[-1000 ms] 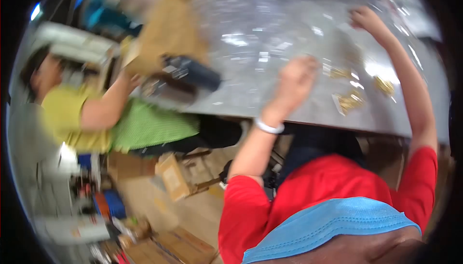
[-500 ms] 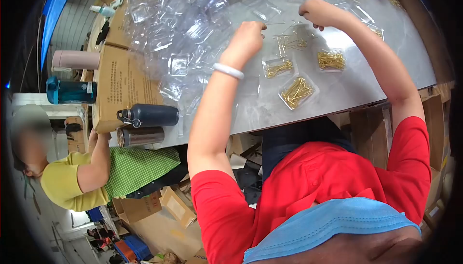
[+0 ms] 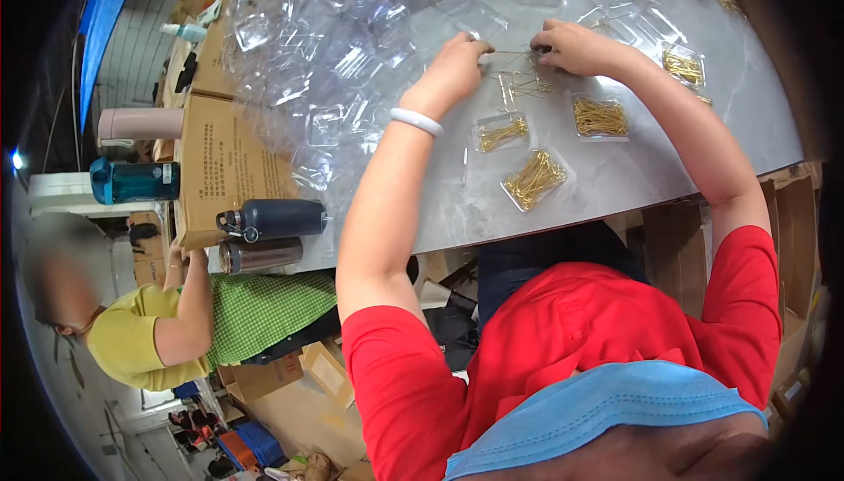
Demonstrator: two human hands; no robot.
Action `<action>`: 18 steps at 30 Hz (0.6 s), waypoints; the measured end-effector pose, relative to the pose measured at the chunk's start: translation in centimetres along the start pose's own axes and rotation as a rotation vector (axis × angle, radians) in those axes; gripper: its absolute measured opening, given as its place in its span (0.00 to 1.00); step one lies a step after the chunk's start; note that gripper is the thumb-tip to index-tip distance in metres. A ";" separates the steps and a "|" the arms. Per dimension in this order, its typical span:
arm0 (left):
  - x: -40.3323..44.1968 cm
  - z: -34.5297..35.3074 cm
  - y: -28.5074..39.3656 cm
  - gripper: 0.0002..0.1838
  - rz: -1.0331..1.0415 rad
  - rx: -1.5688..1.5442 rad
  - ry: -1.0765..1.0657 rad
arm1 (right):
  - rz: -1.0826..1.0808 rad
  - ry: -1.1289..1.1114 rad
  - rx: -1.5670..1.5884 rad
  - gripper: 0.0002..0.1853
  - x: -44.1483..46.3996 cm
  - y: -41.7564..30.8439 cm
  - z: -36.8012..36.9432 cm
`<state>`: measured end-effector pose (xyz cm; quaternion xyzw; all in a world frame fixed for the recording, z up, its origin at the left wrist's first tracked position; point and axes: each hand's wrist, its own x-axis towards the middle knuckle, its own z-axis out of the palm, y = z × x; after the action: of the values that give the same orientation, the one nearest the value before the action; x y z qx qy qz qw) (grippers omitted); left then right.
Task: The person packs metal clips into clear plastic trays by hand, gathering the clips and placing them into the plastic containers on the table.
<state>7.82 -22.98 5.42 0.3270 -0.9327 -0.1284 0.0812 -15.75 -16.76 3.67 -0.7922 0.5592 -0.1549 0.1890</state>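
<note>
My left hand point(image 3: 453, 68), wearing a white bangle, is closed in a pinch on one end of a thin gold wire piece point(image 3: 510, 52). At the wire's other end, the fingers of my right hand point(image 3: 570, 47) are curled together; what they hold is hidden. Just below both hands lie loose gold wire pieces point(image 3: 520, 85) on the grey table. Nearer my body are clear plastic trays of gold wire pieces: a partly filled one point(image 3: 501, 134), a fuller one point(image 3: 534, 178) and another full one point(image 3: 600, 117). A further filled tray point(image 3: 683, 66) sits beside my right forearm.
Clear plastic cases point(image 3: 330, 50) are heaped over the table's left side. A dark blue bottle point(image 3: 281, 219) and a steel cup point(image 3: 261, 255) lie by a cardboard box point(image 3: 224, 164), with teal point(image 3: 136, 181) and pink point(image 3: 141, 124) bottles beyond. A person in yellow point(image 3: 141, 331) is at left.
My right hand has moved left and down, closer to my left hand, and its fingers now meet the wire's far end. The tray by my right forearm has come into fuller view.
</note>
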 end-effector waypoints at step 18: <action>-3.7 0.7 2.2 0.07 -0.088 0.442 -0.102 | -0.020 -0.152 -0.058 0.33 2.1 -1.7 0.2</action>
<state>9.25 -18.86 5.17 0.3702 -0.9260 0.0591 -0.0453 -13.57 -18.17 4.43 -0.8125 0.5394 -0.0798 0.2061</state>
